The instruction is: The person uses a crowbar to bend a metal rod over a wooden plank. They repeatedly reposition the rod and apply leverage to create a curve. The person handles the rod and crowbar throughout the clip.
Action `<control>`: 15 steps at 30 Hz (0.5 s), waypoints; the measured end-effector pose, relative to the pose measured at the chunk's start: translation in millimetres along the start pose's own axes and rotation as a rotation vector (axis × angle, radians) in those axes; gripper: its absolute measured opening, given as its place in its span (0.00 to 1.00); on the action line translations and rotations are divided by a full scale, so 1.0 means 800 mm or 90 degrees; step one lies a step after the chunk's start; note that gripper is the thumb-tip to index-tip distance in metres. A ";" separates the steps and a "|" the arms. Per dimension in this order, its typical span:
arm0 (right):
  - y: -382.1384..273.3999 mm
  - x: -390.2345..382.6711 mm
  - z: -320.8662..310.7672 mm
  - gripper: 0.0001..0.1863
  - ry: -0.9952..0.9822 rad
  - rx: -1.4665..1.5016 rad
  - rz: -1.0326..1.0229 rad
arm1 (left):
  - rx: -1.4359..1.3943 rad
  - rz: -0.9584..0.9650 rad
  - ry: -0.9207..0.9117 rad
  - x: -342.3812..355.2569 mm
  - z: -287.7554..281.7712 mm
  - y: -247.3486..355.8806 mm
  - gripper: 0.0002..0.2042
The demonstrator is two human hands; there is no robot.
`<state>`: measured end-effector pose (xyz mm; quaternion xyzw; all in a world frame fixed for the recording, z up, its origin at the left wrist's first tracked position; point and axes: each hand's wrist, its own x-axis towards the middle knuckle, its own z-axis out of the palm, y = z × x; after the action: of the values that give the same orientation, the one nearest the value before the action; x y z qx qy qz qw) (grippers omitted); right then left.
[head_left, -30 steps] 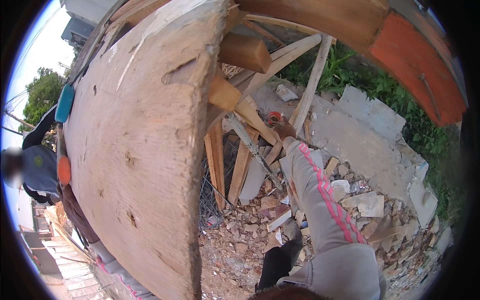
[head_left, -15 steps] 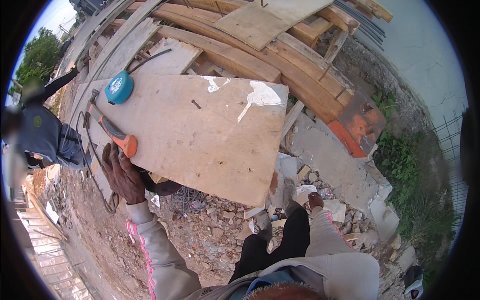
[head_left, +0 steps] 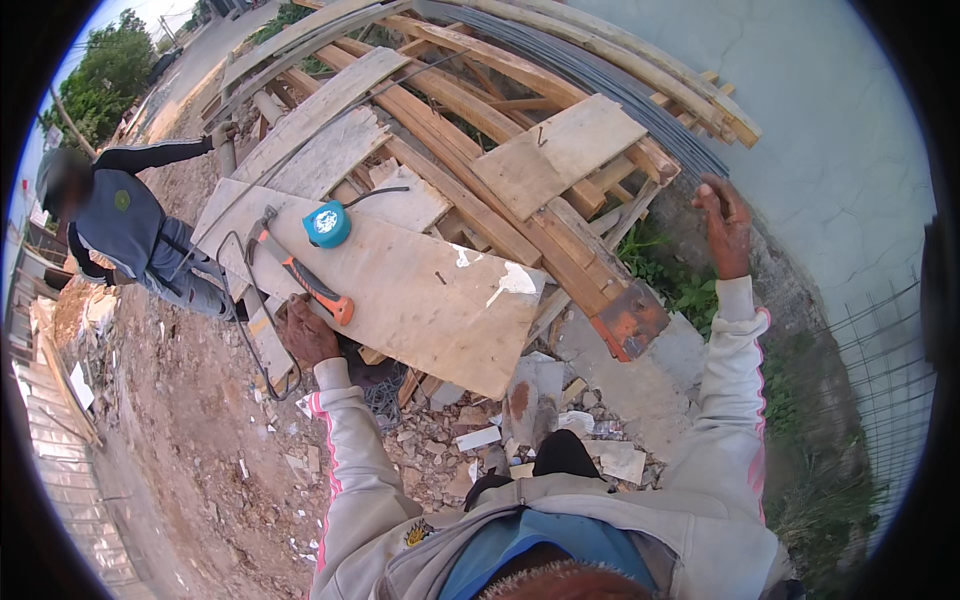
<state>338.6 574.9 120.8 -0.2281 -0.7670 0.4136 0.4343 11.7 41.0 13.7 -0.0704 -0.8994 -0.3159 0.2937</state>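
Observation:
A pale plywood board (head_left: 420,290) lies tilted before me, with white patches and a nail on top. My left hand (head_left: 308,335) is closed on its near left edge, knuckles up; its thumb is hidden. Right beside those fingers lies a hammer (head_left: 298,268) with an orange and dark handle. A teal round tape measure (head_left: 327,224) sits past the hammer's head. Against the board's left side hangs a thin, dark bent rod (head_left: 262,345). My right hand (head_left: 728,230) is raised at the right, apart from the board, fingers loosely bent and no object visible in it.
Beams and planks (head_left: 470,130) are stacked beyond the board, with steel bars (head_left: 590,65) behind. A rusty orange-edged metal piece (head_left: 632,318) caps one beam. Another person (head_left: 125,215) stands at the left. Rubble (head_left: 435,445) covers the ground; a wall (head_left: 840,150) and wire mesh (head_left: 875,370) stand right.
My right hand has risen from low beside my legs to the far right. My left hand stays at the board's edge. The view has shifted, showing more of the stack and the other person.

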 end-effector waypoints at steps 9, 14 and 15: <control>-0.121 0.189 0.371 0.15 -0.423 -0.180 -0.462 | 0.107 -0.003 0.044 0.003 0.013 -0.005 0.19; -0.094 0.238 0.622 0.14 -0.410 -0.381 -0.429 | 0.065 0.011 0.047 0.009 0.013 0.019 0.16; -0.078 0.248 0.667 0.14 -0.405 -0.421 -0.413 | 0.055 0.012 0.050 0.011 0.011 0.022 0.15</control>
<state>-219.8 448.5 117.7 0.0315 -0.9800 0.0448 0.1915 5.6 59.8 22.8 -0.0534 -0.8992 -0.2768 0.3348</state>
